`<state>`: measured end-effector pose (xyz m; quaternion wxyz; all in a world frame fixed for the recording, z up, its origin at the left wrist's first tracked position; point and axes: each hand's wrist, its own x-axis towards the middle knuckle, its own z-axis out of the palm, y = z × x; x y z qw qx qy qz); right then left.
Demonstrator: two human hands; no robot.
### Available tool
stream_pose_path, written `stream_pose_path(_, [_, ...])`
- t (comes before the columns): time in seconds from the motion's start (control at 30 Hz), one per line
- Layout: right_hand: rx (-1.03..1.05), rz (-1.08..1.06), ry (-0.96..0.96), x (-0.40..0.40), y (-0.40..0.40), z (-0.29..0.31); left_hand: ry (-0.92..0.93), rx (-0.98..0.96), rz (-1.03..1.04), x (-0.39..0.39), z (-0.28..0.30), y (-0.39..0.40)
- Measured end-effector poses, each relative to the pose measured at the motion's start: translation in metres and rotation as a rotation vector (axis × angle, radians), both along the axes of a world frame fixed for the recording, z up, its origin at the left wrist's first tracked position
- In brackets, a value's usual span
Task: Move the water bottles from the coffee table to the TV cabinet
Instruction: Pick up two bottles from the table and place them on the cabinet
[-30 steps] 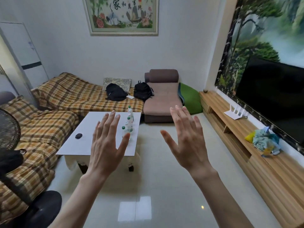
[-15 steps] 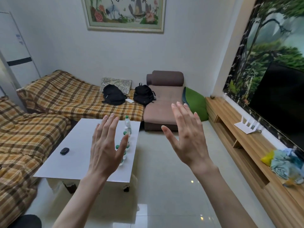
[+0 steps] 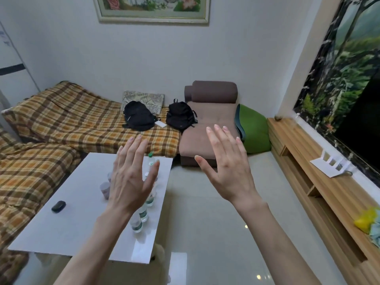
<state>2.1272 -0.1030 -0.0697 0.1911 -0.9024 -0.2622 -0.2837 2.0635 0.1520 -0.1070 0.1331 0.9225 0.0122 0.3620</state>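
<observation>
Several clear water bottles with green caps and labels stand in a row near the right edge of the white coffee table (image 3: 67, 223); the nearest bottle (image 3: 136, 224) and the farthest bottle (image 3: 151, 161) show, the middle ones are partly hidden behind my left hand (image 3: 131, 179). That hand is raised above the table, fingers spread, holding nothing. My right hand (image 3: 228, 163) is raised over the floor to the right of the table, open and empty too. The wooden TV cabinet (image 3: 320, 182) runs along the right wall under the TV.
A small black object (image 3: 58, 206) and a lilac cup (image 3: 105, 189) sit on the table. Plaid sofas stand left and behind, with two black backpacks (image 3: 138, 116). A white router (image 3: 332, 166) and a yellow and blue bundle (image 3: 370, 223) lie on the cabinet. Tiled floor separates table and cabinet.
The view has come closer to the coffee table and tilted down. Both hands stay raised and open, holding nothing.
</observation>
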Motion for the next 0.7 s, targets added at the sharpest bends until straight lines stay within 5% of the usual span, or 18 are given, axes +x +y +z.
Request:
stream_pose_path(0.33, [-0.014, 0.215, 0.017, 0.211, 0.033, 0.003, 0.043, -0.004, 0.258, 0.147, -0.004, 0.019])
stream_pose_path(0.7, [0.008, 0.527, 0.056, 0.334, 0.162, -0.029, 0.036, -0.101, 0.546, 0.226, -0.023, 0.071])
